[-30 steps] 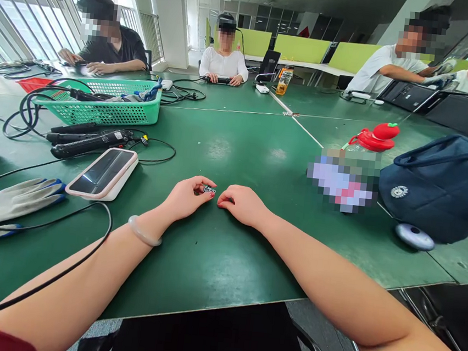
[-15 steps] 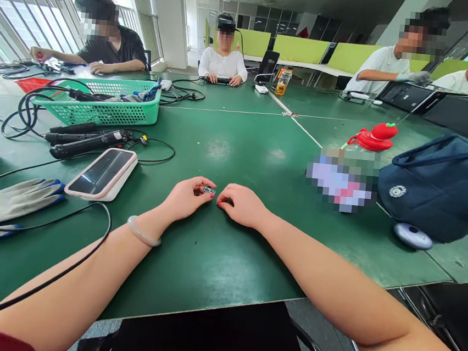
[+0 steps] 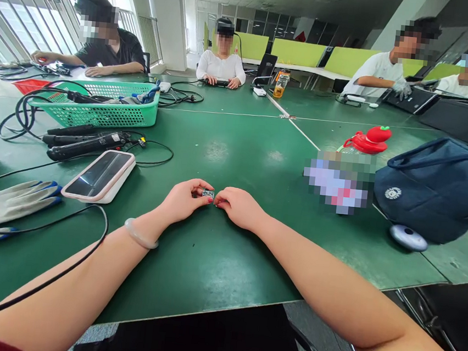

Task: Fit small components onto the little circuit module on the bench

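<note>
Between the thumb and fingers of my left hand (image 3: 186, 199) is a small dark piece with white markings (image 3: 208, 194), perhaps a little circuit board; its kind is too small to tell. My right hand (image 3: 237, 204) is closed just to its right, fingertips bent together close to the piece's edge. Whether those fingertips touch it or pinch something tiny cannot be made out. Both hands are low over the green table (image 3: 224, 274). A pale bangle (image 3: 140, 234) circles my left wrist.
Left of my arm lie a phone on a stand (image 3: 99, 176), gloves (image 3: 11, 204), black handheld tools (image 3: 88, 145) and a cable. Behind is a green basket (image 3: 99, 113). On the right are a navy bag (image 3: 439, 190) and a red-lidded bottle (image 3: 367, 141). Several people sit around.
My right hand has come slightly closer to the left, and more of the small piece's face shows. Across the table at right, a person's gloved hand has moved onto a black panel.
</note>
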### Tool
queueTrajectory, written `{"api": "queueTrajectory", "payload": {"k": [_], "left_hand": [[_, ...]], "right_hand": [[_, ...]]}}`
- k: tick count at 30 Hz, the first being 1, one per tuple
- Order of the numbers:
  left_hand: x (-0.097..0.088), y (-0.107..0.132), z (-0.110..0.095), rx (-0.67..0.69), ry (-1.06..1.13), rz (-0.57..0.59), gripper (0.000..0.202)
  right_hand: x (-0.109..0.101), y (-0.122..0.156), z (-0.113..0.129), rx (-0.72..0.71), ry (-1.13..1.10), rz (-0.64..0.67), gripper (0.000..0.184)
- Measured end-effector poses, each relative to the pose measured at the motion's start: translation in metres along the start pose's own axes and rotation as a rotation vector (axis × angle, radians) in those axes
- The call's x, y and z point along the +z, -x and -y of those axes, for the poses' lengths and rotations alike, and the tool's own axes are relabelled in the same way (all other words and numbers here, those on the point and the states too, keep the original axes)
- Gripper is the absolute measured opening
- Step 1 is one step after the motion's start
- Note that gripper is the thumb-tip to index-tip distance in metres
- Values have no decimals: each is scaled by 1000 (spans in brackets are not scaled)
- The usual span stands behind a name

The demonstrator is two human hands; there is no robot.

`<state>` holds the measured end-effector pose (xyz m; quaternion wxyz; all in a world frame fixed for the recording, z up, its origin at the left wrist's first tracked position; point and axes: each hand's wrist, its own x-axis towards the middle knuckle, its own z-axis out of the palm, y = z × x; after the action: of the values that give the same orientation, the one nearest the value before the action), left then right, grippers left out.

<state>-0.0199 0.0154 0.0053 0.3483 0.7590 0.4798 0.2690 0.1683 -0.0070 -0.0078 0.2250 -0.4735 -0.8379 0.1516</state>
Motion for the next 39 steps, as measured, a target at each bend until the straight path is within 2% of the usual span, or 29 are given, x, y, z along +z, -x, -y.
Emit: {"api": "queueTrajectory", "payload": {"k": [8, 13, 18, 22, 26, 32, 39], "left_hand": [[1, 1, -2, -26, 47, -5, 31], [0, 2, 0, -7, 22, -19, 30], [0, 2, -2, -21, 35, -18, 31], [1, 2, -3, -25, 115, -8, 31], [3, 3, -6, 0, 216, 15, 33], [3, 4, -12, -35, 414, 48, 33], [2, 5, -14, -52, 395, 38, 32]], "right_hand": [[-14, 3, 5, 67, -141, -184, 18], [-10, 3, 5, 8, -169, -204, 23], [-10, 4, 8, 40, -237, -212, 20], [-12, 5, 15, 48, -308, -275, 24], [-11, 7, 19, 15, -255, -354, 28], [-10, 9, 19, -127, -130, -362, 31], [-6, 6, 13, -296, 96, -368, 33]]}}
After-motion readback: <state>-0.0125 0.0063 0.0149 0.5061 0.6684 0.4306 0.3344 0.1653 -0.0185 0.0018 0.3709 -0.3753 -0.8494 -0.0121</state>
